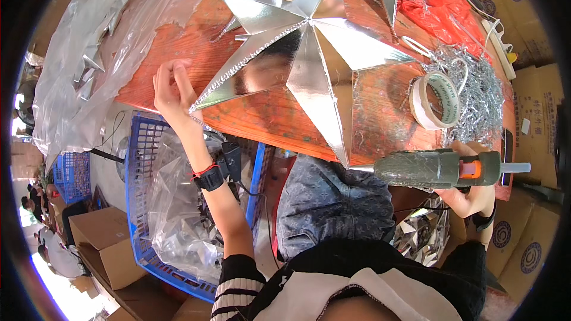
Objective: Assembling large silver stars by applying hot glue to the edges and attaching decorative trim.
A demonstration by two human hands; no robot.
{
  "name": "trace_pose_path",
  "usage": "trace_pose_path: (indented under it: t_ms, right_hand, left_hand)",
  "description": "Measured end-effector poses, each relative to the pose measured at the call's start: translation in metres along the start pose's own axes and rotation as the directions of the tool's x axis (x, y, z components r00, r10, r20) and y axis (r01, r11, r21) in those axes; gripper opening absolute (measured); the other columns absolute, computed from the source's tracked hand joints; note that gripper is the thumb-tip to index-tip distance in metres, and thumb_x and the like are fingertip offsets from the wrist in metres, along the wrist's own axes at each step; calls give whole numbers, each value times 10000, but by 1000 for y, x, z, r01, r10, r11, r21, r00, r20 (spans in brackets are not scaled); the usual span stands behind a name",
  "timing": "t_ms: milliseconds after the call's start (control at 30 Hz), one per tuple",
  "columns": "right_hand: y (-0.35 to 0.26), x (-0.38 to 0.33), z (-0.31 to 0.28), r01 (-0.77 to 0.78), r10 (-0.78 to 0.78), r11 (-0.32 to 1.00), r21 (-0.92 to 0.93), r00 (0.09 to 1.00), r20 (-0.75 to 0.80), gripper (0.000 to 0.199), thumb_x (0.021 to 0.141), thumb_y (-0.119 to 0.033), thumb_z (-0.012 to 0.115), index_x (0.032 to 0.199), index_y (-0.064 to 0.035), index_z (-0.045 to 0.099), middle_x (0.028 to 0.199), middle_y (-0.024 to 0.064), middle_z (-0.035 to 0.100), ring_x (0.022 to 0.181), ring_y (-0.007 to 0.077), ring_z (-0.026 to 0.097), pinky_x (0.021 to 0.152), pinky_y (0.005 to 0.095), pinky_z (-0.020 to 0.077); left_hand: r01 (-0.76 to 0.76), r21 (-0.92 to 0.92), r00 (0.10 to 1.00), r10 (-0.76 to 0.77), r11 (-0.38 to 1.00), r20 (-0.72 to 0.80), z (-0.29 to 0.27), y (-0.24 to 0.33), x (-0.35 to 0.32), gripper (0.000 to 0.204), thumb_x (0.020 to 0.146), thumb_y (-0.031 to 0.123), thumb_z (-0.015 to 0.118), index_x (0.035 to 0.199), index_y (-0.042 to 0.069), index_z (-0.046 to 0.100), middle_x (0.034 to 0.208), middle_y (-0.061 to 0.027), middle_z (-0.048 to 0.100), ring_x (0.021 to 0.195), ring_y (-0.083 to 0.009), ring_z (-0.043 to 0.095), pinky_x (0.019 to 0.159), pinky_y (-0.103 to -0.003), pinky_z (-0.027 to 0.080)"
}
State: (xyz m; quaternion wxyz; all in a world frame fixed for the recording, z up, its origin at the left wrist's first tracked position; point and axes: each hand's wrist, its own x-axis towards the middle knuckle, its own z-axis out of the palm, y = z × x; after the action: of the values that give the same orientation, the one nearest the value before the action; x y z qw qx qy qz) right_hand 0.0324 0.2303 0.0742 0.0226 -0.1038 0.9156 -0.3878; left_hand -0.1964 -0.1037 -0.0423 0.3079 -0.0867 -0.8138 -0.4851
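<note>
A large shiny silver paper star (pixel 309 30) reaches over the near table edge, with silver tinsel along its left ridge. My left hand (pixel 172 92) is at the star's lower left point, fingers bent and seemingly pinching that tip; the thumb is hidden. A bit of tinsel hangs below it. My right hand (pixel 467 196) is wrapped round the handle of a dark green hot glue gun (pixel 416 168), a clear glue stick (pixel 515 167) standing out of its back. The gun lies level, its nozzle pointing left, right beside the star's downward point.
On the orange-red wooden table (pixel 267 122) are a tape roll (pixel 437 101), a heap of silver tinsel (pixel 482 95), red plastic bags (pixel 440 6) and more stars. Clear plastic sheeting (pixel 71 95) covers the left side. A blue crate (pixel 134 202) and cardboard boxes (pixel 113 244) stand below.
</note>
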Motion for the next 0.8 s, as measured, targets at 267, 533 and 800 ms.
trace_pose_path:
  t_ms: [267,533,800]
  right_hand:
    - [-11,0,0,-121,110,991,-65,981,-159,302,688,-204,753,884,-20,614,754,121,612,680,261,627,596,325,470]
    - [35,-5,-21,-238,172,968,-82,863,-476,269,807,-229,699,868,23,629,683,65,530,571,99,452,505,266,359]
    - [69,-8,-32,-371,266,922,-111,816,-513,326,895,-273,573,870,48,625,682,187,552,579,249,523,554,355,415]
  left_hand:
    - [-89,87,996,88,992,11,3,2,0,259,933,169,434,892,-42,579,901,-99,601,877,-184,565,827,-301,424]
    - [-139,37,990,139,990,7,-1,-16,3,184,880,132,473,885,-34,552,893,-78,572,833,-176,550,794,-283,428]
    - [-94,7,996,94,996,6,-1,-18,3,228,937,142,431,872,-45,544,845,-99,581,808,-196,542,795,-309,423]
